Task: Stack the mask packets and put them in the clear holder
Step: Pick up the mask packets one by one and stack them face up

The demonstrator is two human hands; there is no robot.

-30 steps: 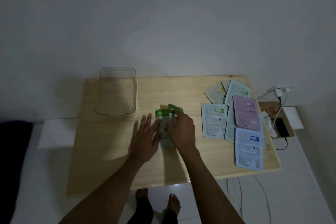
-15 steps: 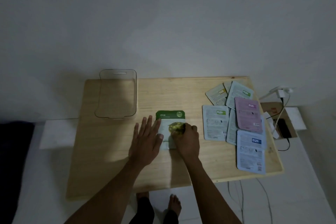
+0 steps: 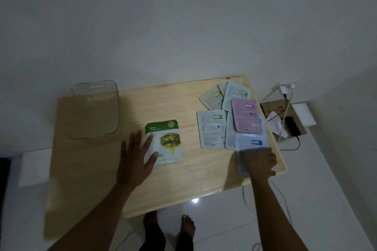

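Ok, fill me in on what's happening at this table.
A person is sorting mask packets. The left hand lies flat, fingers spread, on the edge of the olive packet mid-table. The right hand rests on the blue packet at the near end of the scattered pile. The clear holder at the far left is empty.

Both forearms are bare with no sleeves showing, the left hand (image 3: 136,157) and right hand (image 3: 259,162) carry no rings, watch or gloves, and dark trouser legs (image 3: 166,239) end above bare feet (image 3: 187,224).
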